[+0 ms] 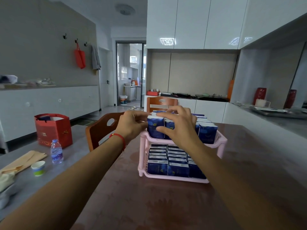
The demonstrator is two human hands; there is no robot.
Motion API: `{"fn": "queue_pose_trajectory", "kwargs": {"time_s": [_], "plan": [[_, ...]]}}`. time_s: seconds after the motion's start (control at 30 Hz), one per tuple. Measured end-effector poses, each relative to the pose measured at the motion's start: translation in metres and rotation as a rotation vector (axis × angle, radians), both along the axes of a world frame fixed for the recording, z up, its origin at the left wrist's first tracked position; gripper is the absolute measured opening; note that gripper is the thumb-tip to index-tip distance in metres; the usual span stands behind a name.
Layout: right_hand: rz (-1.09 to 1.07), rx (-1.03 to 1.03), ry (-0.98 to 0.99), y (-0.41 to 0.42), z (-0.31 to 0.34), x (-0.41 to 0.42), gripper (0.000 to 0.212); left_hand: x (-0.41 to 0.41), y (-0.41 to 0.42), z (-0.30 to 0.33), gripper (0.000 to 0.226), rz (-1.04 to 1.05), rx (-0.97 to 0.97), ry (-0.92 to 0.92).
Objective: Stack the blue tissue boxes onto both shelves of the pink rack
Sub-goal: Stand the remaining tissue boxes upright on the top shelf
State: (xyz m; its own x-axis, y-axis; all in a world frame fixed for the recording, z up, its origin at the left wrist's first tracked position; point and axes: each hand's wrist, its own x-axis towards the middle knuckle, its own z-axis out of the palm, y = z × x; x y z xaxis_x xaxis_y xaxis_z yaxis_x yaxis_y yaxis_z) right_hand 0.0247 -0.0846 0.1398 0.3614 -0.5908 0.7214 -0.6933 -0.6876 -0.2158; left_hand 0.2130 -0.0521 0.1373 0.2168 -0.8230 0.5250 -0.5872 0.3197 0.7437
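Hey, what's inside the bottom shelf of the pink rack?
The lower shelf of the pink rack holds rows of blue tissue boxes standing upright. The right arm covers its right end, so the boxes there can't be seen.

Grey wall (pixel 41 52) with hooks, white glossy cabinets (pixel 191 22), wooden chair (pixel 99 130), glass door (pixel 130 72).
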Motion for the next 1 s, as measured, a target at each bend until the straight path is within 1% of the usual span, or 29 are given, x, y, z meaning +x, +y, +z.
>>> {"fn": "queue_pose_trajectory", "kwargs": {"time_s": [0.07, 0.13, 0.23, 0.3, 0.37, 0.47, 0.53, 0.63, 0.9, 1.0], "plan": [[-0.040, -0.071, 0.040, -0.001, -0.004, -0.001, 0.049, -0.001, 0.000, 0.001, 0.027, 0.005, 0.017, -0.037], [-0.099, -0.133, 0.127, -0.002, -0.008, -0.001, 0.050, -0.001, 0.001, 0.003, 0.030, -0.006, 0.036, -0.068], [-0.139, -0.176, 0.208, -0.002, -0.013, -0.001, 0.054, -0.002, 0.003, 0.004, 0.043, -0.036, 0.068, -0.103], [-0.137, -0.163, 0.221, -0.002, -0.013, -0.002, 0.057, -0.003, 0.004, 0.003, 0.054, -0.041, 0.067, -0.195], [-0.128, -0.152, 0.233, 0.000, -0.010, -0.003, 0.062, -0.005, 0.003, 0.001, 0.062, -0.027, 0.027, -0.326], [-0.140, -0.145, 0.270, 0.003, -0.008, -0.010, 0.066, -0.008, 0.001, -0.001, 0.056, 0.019, -0.066, -0.467], [-0.144, -0.153, 0.308, 0.004, -0.008, -0.015, 0.063, -0.010, 0.000, -0.001, 0.047, 0.048, -0.100, -0.532], [-0.137, -0.137, 0.330, 0.002, -0.009, -0.020, 0.054, -0.013, 0.000, -0.002, 0.045, 0.083, -0.103, -0.554], [-0.099, -0.132, 0.323, 0.004, -0.008, -0.023, 0.054, -0.026, 0.000, -0.006, 0.044, 0.142, -0.108, -0.542], [-0.048, -0.207, 0.258, 0.007, -0.011, -0.032, 0.046, -0.028, 0.002, -0.008, 0.050, 0.118, -0.079, -0.511]]}}
